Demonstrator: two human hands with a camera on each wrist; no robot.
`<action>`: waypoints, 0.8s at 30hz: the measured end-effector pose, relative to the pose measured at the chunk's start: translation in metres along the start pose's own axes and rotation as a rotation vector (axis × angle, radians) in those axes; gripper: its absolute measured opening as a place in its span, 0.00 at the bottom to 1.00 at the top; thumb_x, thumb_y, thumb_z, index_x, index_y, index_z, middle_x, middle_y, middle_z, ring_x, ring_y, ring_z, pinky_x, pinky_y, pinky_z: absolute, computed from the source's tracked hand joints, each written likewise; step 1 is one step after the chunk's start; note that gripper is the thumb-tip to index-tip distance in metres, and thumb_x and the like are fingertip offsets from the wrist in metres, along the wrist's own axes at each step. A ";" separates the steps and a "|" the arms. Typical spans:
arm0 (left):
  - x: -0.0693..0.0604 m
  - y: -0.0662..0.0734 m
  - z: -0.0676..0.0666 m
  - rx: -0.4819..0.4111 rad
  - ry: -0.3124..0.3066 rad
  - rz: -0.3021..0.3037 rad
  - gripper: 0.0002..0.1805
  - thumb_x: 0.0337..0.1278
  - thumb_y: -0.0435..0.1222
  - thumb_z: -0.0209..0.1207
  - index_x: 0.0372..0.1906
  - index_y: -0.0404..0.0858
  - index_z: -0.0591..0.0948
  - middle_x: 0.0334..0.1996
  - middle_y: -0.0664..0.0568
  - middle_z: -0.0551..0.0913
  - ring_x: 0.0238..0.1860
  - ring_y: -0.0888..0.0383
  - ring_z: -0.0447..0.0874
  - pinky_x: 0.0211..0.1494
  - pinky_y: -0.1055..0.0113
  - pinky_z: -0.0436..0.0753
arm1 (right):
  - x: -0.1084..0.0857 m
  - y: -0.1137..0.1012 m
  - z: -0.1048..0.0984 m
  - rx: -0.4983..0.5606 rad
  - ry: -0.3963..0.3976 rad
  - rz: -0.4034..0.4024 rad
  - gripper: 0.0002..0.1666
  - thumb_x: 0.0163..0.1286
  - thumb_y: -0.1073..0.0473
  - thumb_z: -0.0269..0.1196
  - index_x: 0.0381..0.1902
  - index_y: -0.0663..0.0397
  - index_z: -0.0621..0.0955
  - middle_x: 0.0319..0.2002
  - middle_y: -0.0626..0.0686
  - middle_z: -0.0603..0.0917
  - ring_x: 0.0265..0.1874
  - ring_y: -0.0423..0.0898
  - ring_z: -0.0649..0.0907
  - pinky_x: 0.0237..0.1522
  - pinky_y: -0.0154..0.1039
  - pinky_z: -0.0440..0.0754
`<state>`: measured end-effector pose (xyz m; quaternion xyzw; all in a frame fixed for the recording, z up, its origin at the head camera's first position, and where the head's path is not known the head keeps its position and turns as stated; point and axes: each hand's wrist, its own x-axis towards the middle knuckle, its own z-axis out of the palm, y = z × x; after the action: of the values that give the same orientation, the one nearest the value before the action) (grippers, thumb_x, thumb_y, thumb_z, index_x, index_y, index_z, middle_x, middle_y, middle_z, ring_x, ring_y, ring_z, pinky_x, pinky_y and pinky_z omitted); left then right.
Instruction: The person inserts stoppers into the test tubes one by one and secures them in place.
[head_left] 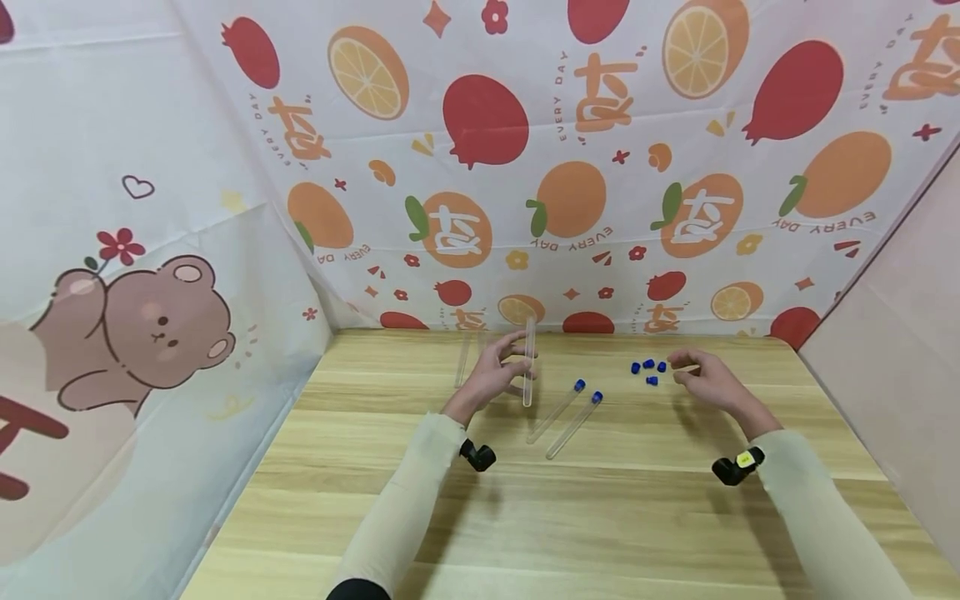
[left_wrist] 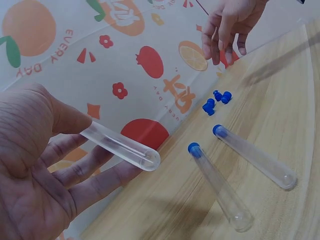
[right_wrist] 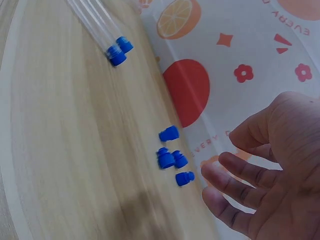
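Observation:
In the head view my left hand (head_left: 491,375) holds a clear test tube (head_left: 529,367) nearly upright above the table. The left wrist view shows this tube (left_wrist: 125,147) pinched by the thumb against the fingers, its rounded end pointing away from the palm. My right hand (head_left: 708,382) hovers beside several loose blue caps (head_left: 649,365), its fingers loosely bent with nothing between them. These caps (right_wrist: 167,159) lie just past its fingertips in the right wrist view. Two test tubes with blue caps, one nearer (head_left: 574,425) and one farther (head_left: 557,411), lie side by side between the hands.
More clear tubes (head_left: 462,360) lie behind the left hand, partly hidden by it. A printed cloth (head_left: 562,275) hangs as a wall along the back edge of the wooden table (head_left: 600,533). Another cloth wall (head_left: 270,275) stands at the left.

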<state>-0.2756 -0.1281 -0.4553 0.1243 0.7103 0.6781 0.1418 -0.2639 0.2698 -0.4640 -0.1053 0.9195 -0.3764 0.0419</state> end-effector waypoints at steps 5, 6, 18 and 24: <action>-0.001 0.001 0.000 0.001 -0.003 0.003 0.32 0.73 0.28 0.54 0.77 0.48 0.64 0.68 0.32 0.73 0.47 0.47 0.88 0.42 0.49 0.91 | 0.005 0.004 0.006 -0.013 -0.003 0.001 0.21 0.77 0.64 0.53 0.62 0.72 0.73 0.59 0.74 0.77 0.56 0.67 0.80 0.56 0.58 0.83; -0.002 0.001 0.000 0.001 -0.002 0.004 0.33 0.73 0.28 0.54 0.77 0.48 0.63 0.67 0.32 0.73 0.47 0.48 0.88 0.41 0.50 0.91 | 0.006 0.005 0.007 -0.014 -0.004 0.003 0.21 0.77 0.65 0.53 0.62 0.72 0.73 0.59 0.74 0.77 0.56 0.67 0.80 0.56 0.58 0.83; -0.005 -0.004 0.002 -0.009 0.009 -0.008 0.33 0.72 0.28 0.56 0.77 0.48 0.64 0.67 0.35 0.75 0.49 0.44 0.86 0.40 0.54 0.92 | 0.019 0.014 0.025 -0.014 -0.048 0.050 0.21 0.77 0.63 0.55 0.63 0.69 0.75 0.57 0.72 0.78 0.51 0.64 0.83 0.41 0.43 0.87; -0.004 -0.004 0.004 -0.008 0.000 0.007 0.32 0.72 0.28 0.56 0.76 0.50 0.65 0.67 0.35 0.75 0.48 0.47 0.87 0.41 0.51 0.92 | 0.021 0.014 0.029 -0.049 -0.058 0.065 0.21 0.75 0.63 0.56 0.62 0.68 0.75 0.53 0.71 0.80 0.45 0.58 0.84 0.37 0.40 0.83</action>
<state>-0.2708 -0.1261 -0.4594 0.1263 0.7070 0.6816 0.1400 -0.2817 0.2550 -0.4938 -0.0872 0.9298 -0.3491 0.0780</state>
